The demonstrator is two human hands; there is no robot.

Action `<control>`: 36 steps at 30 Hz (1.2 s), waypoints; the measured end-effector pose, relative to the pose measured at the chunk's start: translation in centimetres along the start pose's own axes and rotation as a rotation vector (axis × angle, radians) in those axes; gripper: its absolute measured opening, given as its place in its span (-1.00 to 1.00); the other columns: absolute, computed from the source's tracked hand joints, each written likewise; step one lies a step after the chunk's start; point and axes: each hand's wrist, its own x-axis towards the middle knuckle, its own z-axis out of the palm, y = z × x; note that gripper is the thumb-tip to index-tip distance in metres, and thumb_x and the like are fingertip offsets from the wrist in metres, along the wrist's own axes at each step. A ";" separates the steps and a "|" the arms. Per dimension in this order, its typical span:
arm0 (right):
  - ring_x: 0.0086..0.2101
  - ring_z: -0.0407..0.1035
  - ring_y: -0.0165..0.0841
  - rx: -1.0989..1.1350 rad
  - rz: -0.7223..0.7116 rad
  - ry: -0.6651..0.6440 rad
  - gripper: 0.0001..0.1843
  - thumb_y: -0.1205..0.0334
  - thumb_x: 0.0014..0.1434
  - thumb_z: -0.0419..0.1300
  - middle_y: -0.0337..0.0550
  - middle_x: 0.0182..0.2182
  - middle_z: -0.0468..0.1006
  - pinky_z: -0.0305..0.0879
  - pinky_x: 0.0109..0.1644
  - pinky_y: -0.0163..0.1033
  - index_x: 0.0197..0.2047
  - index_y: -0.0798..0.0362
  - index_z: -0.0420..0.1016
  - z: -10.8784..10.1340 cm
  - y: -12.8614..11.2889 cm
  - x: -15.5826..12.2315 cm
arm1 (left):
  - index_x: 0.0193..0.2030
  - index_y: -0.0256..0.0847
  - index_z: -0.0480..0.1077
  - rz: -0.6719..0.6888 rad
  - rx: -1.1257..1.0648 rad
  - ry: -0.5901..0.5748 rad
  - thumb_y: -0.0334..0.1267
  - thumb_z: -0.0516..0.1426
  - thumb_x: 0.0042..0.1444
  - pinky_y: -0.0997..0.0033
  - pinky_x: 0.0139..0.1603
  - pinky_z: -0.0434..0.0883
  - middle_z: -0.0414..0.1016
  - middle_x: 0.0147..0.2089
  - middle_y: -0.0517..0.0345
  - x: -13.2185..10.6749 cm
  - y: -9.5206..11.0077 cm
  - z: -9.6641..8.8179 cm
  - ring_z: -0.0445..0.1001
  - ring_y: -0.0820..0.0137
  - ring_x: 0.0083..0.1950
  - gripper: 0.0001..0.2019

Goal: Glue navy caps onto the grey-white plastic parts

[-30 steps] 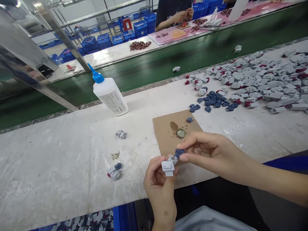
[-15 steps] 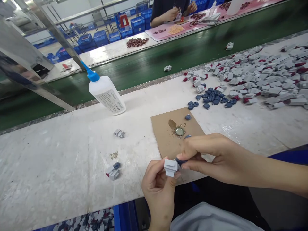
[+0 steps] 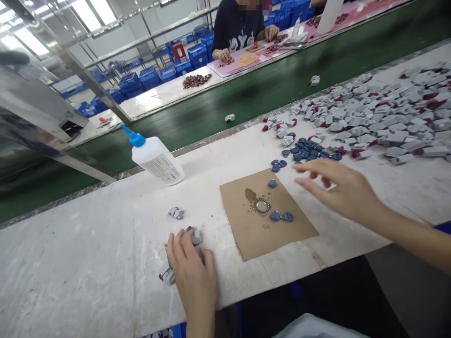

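My left hand (image 3: 192,270) rests low over the white table, its fingers curled round a small grey plastic piece with a dark blue part (image 3: 196,235). Just beside that hand lies another grey piece with a red part (image 3: 167,274), and a further grey piece (image 3: 176,212) sits beyond the fingertips. My right hand (image 3: 338,188) hovers with thumb and fingers apart, nothing between them, close to a pile of small blue parts (image 3: 308,149). On a brown cardboard square (image 3: 239,234) are several blue parts (image 3: 287,217) and a small round metal cap (image 3: 261,205) beside a wet brown patch.
A white bottle with a blue nozzle (image 3: 160,162) stands near the table's far edge. Many grey and red pieces (image 3: 391,115) are heaped at right. Beyond runs a green conveyor belt (image 3: 197,123) carrying a few pieces. A co-worker (image 3: 239,28) sits across it.
My hands have parted. The left went leftward to the table with the grey and blue piece; the right let go of the blue part and moved right and up towards the blue pile.
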 end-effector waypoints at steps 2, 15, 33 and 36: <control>-0.13 0.33 -0.15 -0.310 -0.006 0.103 -0.60 0.05 0.22 0.01 0.13 -0.11 0.46 0.27 -0.14 -0.12 -0.03 0.14 0.43 -1.2 3.8 0.4 | 0.16 -0.42 0.17 0.044 0.114 -0.026 -0.39 -0.01 0.09 -0.16 0.22 0.03 0.12 0.24 -0.35 -0.1 0.1 0.3 -0.15 -0.04 0.35 -0.54; 0.06 0.17 -0.09 -0.682 0.107 0.152 -0.52 0.03 0.25 -0.11 0.15 0.02 0.37 0.15 -0.02 -0.09 0.03 0.18 0.38 -1.3 14.3 -1.5 | 0.17 -0.26 0.17 0.390 0.144 0.108 -0.35 0.08 0.09 -0.02 0.20 0.12 0.25 0.19 -0.27 7.3 2.2 0.1 0.05 0.07 0.31 -0.54; -0.15 0.39 -0.09 -0.455 0.131 0.277 -0.72 0.27 0.18 0.01 0.03 -0.13 0.48 0.40 -0.22 -0.05 -0.04 0.03 0.36 -1.7 13.8 -1.3 | -0.01 -0.27 0.31 -0.306 -0.648 -0.253 -0.20 0.08 0.15 0.19 -0.17 0.43 0.39 -0.05 0.02 30.6 8.3 13.3 0.43 0.33 -0.13 -0.71; -0.10 0.34 -0.05 -0.473 0.068 0.251 -0.67 0.17 0.19 0.04 0.10 -0.08 0.45 0.34 -0.11 0.01 -0.04 0.13 0.40 -2.1 13.5 -1.1 | -0.06 -0.29 0.30 -0.391 -0.902 -0.292 -0.24 0.07 0.15 0.32 -0.29 0.45 0.41 -0.11 0.05 27.0 8.6 10.2 0.45 0.40 -0.24 -0.75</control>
